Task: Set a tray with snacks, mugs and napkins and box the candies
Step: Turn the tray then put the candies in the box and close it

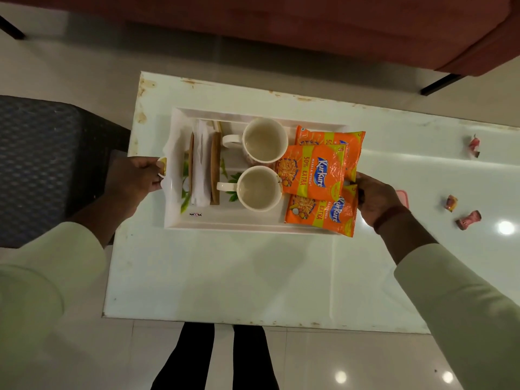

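Gripping the tray [225,225] at both short ends, the person looks set to lift or shift it as one loaded unit, which makes sense since it already carries everything it needs. Left hand [138,177] is curled shut around the little handle at the tray's left end, fingers [153,182] wrapped under it. Right hand [375,198] is at the right end, but the snack packs [315,171] overhang that edge, so I can't tell if it has the tray handle, the packs, or both; its fingers are bent in and tucked under the orange packets.

Layout on the tray: napkins [201,164] standing in a holder at the left, two empty mugs [260,164] in the middle with handles pointing left, three snack packs fanned and overlapping on the right. Heavy stuff central, so it should carry level, though those packs are loose and could slide off.

The candies [468,219] are still out on the table [213,277], well to the right of the tray and apart from the right hand, three wrapped ones scattered. Something pink peeks out just behind the right wrist, maybe the candy box, can't say. So my guess is the tray half is done and boxing hasn't started.
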### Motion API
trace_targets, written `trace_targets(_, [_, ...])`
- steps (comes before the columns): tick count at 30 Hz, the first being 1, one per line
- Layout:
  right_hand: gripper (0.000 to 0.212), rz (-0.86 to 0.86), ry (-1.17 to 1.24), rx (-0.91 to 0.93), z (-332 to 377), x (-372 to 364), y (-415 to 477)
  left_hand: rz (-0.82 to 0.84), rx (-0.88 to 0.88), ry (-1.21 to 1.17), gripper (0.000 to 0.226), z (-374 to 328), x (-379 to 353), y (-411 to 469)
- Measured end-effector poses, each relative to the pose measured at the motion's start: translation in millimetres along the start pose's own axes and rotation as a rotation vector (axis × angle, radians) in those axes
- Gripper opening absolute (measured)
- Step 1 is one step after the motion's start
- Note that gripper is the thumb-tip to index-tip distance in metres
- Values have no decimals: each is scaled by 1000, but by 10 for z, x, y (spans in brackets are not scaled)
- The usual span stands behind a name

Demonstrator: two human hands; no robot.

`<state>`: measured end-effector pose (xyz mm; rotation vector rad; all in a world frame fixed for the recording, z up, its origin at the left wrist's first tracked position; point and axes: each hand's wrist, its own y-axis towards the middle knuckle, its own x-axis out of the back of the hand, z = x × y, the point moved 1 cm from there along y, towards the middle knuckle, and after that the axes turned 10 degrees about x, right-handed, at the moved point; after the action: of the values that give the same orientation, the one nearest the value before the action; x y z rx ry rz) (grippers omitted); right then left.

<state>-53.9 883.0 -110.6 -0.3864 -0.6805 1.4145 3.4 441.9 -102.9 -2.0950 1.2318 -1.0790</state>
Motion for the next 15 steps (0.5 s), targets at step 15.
trace_targets(15, [32, -308, -210, 88, -27, -87, -120, -97, -216, 255, 36, 61, 140, 49])
